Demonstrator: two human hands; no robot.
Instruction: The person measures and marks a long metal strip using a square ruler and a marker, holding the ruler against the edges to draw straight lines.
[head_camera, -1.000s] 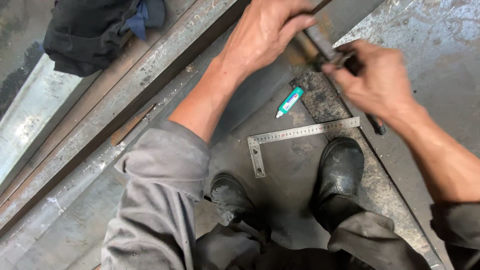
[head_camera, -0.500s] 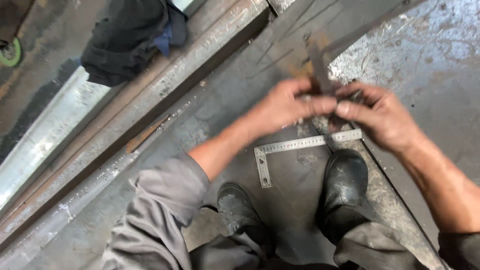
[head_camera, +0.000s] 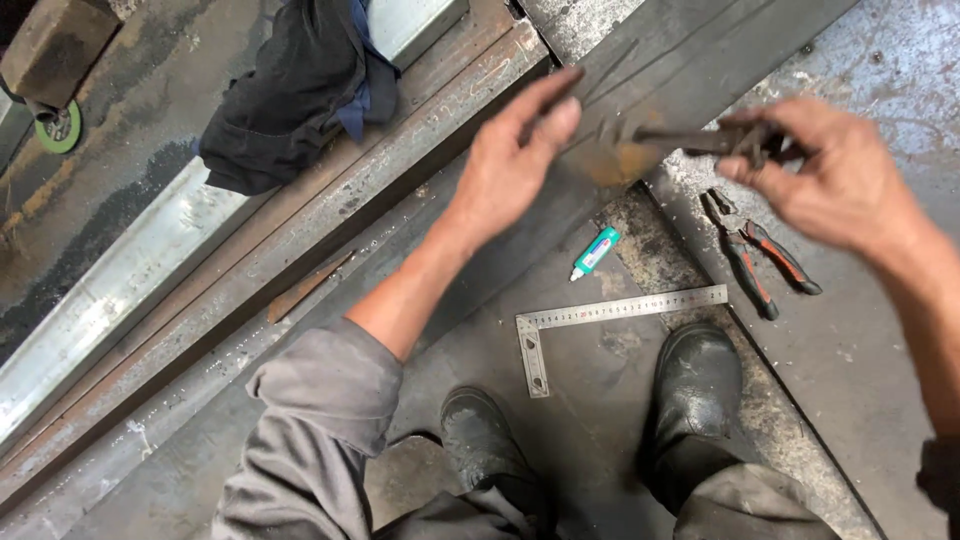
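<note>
Between right fingers (head_camera: 745, 150), seemingly, rusty rod (head_camera: 690, 138).

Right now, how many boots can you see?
2. The left boot stands below the steel square; the right boot stands just under the square's long blade. None seem hidden.

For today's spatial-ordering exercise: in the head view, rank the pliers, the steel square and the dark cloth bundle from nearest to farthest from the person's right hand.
1. Pliers, just below the right hand.
2. Steel square, lower left, by the boots.
3. Dark cloth bundle, far upper left.
</note>
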